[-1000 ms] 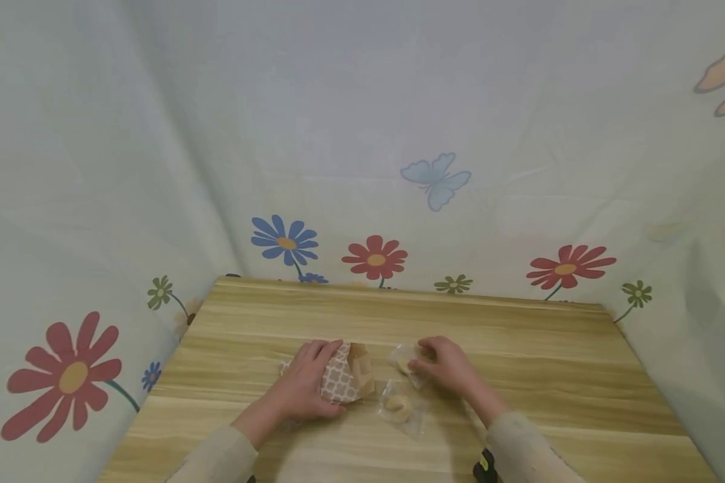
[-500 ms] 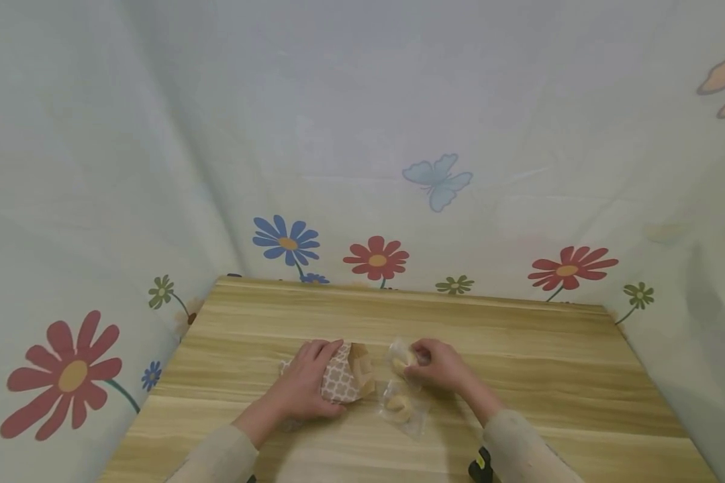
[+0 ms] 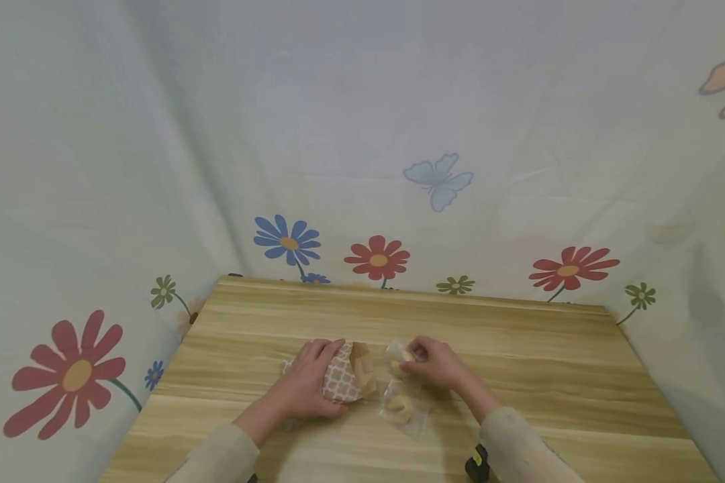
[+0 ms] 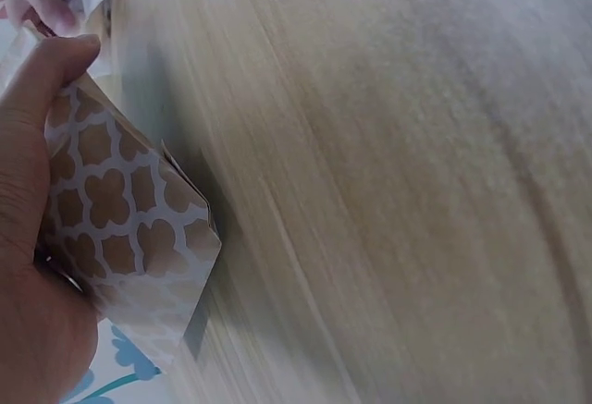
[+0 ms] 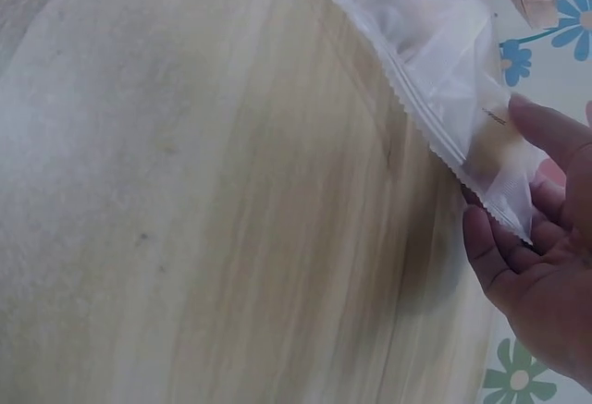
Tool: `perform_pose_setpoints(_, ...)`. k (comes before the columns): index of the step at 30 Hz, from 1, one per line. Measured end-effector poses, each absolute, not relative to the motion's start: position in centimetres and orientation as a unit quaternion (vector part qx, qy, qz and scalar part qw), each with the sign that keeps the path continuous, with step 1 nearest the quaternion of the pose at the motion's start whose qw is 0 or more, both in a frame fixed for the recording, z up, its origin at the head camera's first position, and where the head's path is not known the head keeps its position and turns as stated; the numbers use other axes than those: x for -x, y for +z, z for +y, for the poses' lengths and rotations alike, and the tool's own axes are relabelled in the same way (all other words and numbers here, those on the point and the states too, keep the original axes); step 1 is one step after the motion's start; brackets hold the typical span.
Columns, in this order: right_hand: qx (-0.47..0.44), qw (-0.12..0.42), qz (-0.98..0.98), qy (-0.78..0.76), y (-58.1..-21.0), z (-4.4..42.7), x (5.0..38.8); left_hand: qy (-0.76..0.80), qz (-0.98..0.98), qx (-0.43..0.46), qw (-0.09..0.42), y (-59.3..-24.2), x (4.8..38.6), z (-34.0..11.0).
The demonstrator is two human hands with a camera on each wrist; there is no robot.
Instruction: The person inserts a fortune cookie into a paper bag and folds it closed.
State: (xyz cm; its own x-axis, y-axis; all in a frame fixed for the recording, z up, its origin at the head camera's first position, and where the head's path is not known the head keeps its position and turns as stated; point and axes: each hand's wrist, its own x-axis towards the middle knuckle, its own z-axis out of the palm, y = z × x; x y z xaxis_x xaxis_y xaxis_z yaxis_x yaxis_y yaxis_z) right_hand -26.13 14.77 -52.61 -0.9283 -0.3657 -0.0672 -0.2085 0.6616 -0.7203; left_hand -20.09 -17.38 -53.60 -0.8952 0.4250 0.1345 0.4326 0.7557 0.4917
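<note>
A brown paper bag [image 3: 341,379] with a white lattice print lies on its side, its mouth facing right. My left hand [image 3: 307,386] grips it, the thumb along the near side; in the left wrist view the bag's patterned panel [image 4: 120,201] shows beside the palm. Just right of the mouth are two clear packets, each with a curved, tan, fortune-cookie-like piece inside. My right hand [image 3: 438,365] pinches the farther packet [image 3: 397,353]; the nearer packet [image 3: 401,410] lies on the table. From the right wrist, my thumb and fingers [image 5: 483,238] stand around a packet's crimped edge.
The wood-grain table [image 3: 266,308] reaches back to a pale curtain [image 3: 338,134] printed with flowers and butterflies. A small black and yellow object [image 3: 477,464] is by the right sleeve. Something clear, partly hidden, shows under the left wrist.
My right hand has shifted slightly left with its fingers over the farther packet, and the right sleeve has come in a little. The left hand and the bag stay in place.
</note>
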Motion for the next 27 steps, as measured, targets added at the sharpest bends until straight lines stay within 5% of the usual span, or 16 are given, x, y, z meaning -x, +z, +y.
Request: perform_pose_setpoints(27, 0.040, 0.060, 0.797, -0.600, -50.6, 15.0, 24.1, -0.285, -0.927, 0.246, -0.009, -53.9, 20.8, -15.9)
